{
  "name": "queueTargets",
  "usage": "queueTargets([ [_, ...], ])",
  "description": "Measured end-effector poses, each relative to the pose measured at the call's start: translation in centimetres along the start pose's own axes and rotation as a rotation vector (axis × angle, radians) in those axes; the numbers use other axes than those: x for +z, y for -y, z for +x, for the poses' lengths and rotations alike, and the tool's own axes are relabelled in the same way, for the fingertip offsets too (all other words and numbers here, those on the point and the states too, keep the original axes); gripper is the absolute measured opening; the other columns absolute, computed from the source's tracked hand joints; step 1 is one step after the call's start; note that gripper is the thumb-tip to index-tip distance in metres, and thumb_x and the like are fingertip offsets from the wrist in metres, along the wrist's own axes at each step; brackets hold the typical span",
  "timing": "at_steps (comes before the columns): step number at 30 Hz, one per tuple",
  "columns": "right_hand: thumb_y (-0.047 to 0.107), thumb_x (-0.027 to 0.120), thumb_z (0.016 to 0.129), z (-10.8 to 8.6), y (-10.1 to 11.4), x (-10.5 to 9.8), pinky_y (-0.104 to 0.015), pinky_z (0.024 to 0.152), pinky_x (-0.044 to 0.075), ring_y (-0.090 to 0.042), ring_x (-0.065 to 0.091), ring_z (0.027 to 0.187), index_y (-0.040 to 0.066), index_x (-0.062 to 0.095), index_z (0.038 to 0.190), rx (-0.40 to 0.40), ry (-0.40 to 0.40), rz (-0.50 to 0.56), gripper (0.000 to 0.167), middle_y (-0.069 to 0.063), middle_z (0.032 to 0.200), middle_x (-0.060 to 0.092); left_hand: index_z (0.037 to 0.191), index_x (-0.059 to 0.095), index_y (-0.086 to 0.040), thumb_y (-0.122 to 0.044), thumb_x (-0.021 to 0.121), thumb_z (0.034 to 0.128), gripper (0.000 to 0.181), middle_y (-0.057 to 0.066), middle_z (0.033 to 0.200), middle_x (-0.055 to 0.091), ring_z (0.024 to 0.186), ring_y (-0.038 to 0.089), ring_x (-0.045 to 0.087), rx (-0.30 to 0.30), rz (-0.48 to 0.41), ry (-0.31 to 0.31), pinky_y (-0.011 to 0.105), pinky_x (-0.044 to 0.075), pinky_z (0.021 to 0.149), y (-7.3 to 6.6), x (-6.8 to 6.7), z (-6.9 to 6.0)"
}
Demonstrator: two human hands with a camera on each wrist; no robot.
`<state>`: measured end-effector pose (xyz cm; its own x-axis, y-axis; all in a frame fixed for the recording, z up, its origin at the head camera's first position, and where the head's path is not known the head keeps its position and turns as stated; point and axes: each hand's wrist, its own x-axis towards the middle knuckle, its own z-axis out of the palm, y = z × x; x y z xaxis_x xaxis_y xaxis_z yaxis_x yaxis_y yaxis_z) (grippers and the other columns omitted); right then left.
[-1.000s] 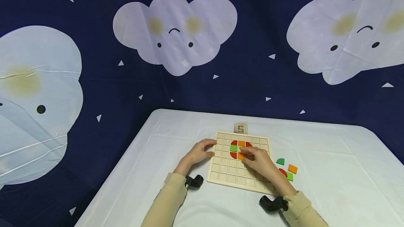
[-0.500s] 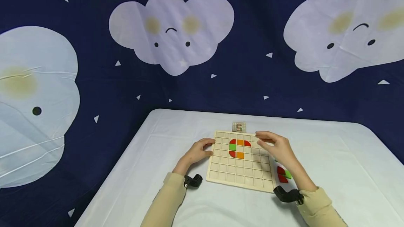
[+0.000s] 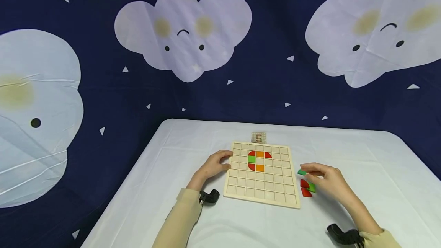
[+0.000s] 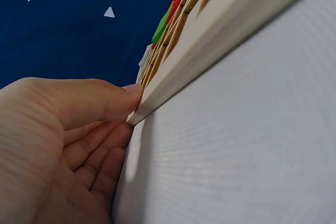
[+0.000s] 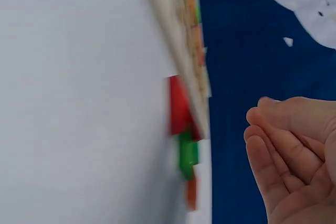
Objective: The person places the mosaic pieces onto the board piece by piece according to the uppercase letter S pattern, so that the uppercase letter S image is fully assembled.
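A square wooden grid board point(image 3: 262, 186) lies on the white table. Red, orange and green pieces sit in its upper middle cells, among them a green piece point(image 3: 252, 159) and an orange piece point(image 3: 260, 168). My left hand point(image 3: 211, 166) touches the board's left edge with thumb and fingertips. Right of the board, my right hand point(image 3: 329, 182) is over the loose pieces, fingertips close to a green piece point(image 3: 301, 172); nothing shows between them in the right wrist view. Below are red pieces point(image 3: 304, 183) and a light green one point(image 3: 311, 187).
Behind the board lies a small card point(image 3: 258, 137) with a figure on a grid. The white table point(image 3: 193, 141) meets a dark blue cloth backdrop point(image 3: 206, 102) with clouds and triangles. A black wrist mount point(image 3: 209, 196) is on the left forearm.
My right hand has left the middle of the board and moved right, over the loose pieces. My left hand keeps its place at the board's edge. The head view has shifted slightly.
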<state>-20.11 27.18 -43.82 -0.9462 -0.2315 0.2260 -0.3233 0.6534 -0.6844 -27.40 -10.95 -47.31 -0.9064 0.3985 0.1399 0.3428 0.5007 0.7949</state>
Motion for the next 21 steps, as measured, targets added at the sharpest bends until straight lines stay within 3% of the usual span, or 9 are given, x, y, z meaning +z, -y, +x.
queueTargets([
  [7,0.025,0.075,0.081,-0.9,-1.5,1.1,-0.039,0.076,0.055,-0.024,0.066,0.093,0.011,0.068,0.114,0.003,0.015,-0.087,0.036,-0.004,0.108,0.068,0.128,0.055,0.003,-0.001,0.067,0.0833,0.047,0.014,0.131,0.052,0.121,0.027,0.049,-0.005,-0.005,-0.005,0.037,0.039,0.102,0.1,0.1,0.1],
  [12,0.011,0.078,0.077,-0.9,-2.2,1.7,-0.03,0.072,0.055,-0.021,0.066,0.088,0.007,0.069,0.109,-0.039,0.0,-0.132,0.033,-0.007,0.105,0.068,0.128,0.055,0.003,-0.001,0.067,0.0832,0.047,0.014,0.131,0.052,0.121,0.028,0.049,0.002,-0.013,-0.005,0.038,0.039,0.102,0.1,0.0,0.1],
  [21,0.004,0.076,0.076,-1.0,-2.5,2.0,-0.025,0.066,0.053,-0.015,0.065,0.082,0.009,0.071,0.106,-0.045,-0.021,-0.159,0.031,-0.01,0.107,0.068,0.129,0.054,0.002,-0.001,0.067,0.0833,0.047,0.013,0.131,0.052,0.12,0.027,0.049,-0.01,-0.002,0.007,0.037,0.04,0.102,0.0,0.0,0.0],
])
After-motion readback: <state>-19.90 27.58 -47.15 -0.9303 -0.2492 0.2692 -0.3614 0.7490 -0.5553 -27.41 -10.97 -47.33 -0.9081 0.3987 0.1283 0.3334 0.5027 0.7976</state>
